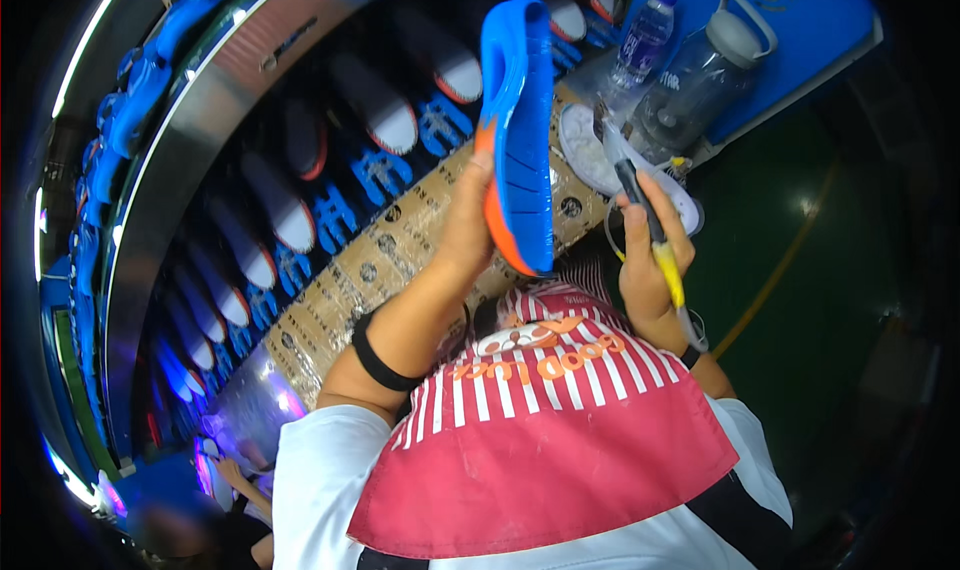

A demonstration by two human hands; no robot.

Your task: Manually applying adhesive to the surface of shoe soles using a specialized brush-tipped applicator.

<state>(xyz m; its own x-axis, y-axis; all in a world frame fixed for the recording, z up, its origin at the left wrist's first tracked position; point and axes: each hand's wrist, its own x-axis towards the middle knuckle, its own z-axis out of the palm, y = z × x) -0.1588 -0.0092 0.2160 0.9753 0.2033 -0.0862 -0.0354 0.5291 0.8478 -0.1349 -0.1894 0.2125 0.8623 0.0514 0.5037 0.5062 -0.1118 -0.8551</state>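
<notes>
My left hand (468,213) is closed round the edge of a blue and orange shoe sole (526,160), held upright above the ledge. My right hand (655,240) grips a brush (627,175) with a black and yellow handle; a thin tube runs from the handle's rear end toward the wrist. The brush tip is over a white oval dish (573,148), which has pale, lumpy contents. Whether the bristles touch the dish cannot be made out. The sole and the brush are apart.
A tape-covered cardboard ledge (375,255) runs along the line, where several dark shoe uppers with white bottoms (393,128) stand by blue racks (380,175). A purple-labelled bottle (645,40) and a clear jug (690,90) stand by a blue tabletop (815,35). Another person's hand (232,470) shows at lower left.
</notes>
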